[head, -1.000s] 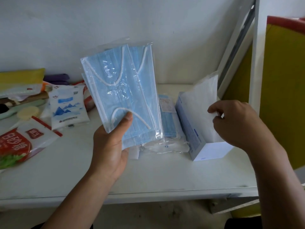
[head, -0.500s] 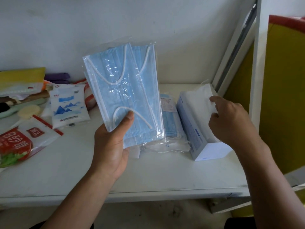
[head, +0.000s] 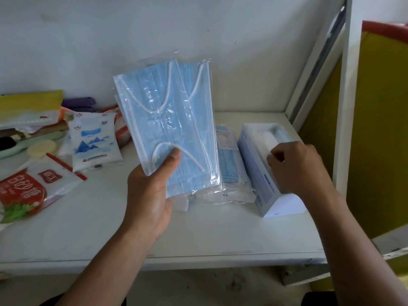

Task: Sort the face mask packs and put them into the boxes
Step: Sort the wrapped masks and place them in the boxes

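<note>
Above the white table, I see the left hand grip blue mask packs upright, thumb on front, while the right hand (fingers curled, whether pinching I cannot tell) reaches into the open box beside another pack.

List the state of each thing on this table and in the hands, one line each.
held masks: in clear film, upright, off the table.
left hand: grips the held masks, thumb in front.
box: top open, white pack inside.
right hand: fingers curled at the box's opening; grip unclear.
lying mask pack: flat on the table, beside the box.
</note>
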`<state>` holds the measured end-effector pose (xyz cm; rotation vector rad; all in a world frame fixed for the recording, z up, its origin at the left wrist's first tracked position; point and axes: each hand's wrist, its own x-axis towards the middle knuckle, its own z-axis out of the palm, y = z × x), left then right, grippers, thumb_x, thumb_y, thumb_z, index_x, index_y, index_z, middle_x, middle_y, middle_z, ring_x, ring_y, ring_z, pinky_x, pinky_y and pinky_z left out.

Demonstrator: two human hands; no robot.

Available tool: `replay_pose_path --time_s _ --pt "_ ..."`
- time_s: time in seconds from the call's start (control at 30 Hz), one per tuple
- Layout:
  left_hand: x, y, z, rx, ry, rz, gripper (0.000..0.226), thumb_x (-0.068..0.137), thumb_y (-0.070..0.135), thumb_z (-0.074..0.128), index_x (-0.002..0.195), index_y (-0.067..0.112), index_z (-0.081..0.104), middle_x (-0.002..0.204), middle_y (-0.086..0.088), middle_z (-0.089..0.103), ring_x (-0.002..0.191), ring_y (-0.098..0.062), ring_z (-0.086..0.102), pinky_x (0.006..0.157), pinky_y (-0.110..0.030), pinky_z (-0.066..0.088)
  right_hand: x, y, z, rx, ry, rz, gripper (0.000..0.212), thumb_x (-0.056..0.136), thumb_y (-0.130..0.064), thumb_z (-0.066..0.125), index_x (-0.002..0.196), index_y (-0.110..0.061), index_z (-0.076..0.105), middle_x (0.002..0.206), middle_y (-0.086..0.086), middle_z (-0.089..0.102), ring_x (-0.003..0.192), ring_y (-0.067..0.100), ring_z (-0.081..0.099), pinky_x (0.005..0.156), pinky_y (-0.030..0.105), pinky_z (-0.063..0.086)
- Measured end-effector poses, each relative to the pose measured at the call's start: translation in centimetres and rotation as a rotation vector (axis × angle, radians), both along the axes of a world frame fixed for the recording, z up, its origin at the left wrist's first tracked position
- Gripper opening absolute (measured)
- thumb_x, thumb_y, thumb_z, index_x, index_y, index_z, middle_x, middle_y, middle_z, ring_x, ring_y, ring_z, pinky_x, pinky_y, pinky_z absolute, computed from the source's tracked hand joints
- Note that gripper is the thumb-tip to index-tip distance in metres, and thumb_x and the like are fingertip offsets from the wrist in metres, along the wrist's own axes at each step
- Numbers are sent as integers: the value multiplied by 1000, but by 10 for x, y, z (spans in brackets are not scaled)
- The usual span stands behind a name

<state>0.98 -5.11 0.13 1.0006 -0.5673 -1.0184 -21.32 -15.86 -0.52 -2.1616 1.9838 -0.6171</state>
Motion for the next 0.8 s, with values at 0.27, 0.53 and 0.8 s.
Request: replay_pose_path --time_s 0.27,0.53,0.8 --pt "13 -5 -1 -51 -64 29 35 66 6 83 99 13 72 97 -3 76 98 -25 72 96 -56 53 34 33 23 9 -737 351 49 81 -58 66 115 -22 65 98 -5 72 88 11 71 77 30 59" --pt "-3 1 -19 45 -238 -327 34 81 28 73 112 14 73 111 -14 74 111 -33 68 104 -59 46 67 50 4 255 -1139 429 11 86 -4 73 89 -15 75 88 3 78 85 20 75 77 35 59" --pt "0 7 -18 118 -598 -621 34 88 28 65 122 23 66 113 -3 74 108 -18 70 100 -47 52 74 59 5 584 -1317 596 23 81 -19 68 97 -29 79 106 10 76 100 31 73 85 43 59"
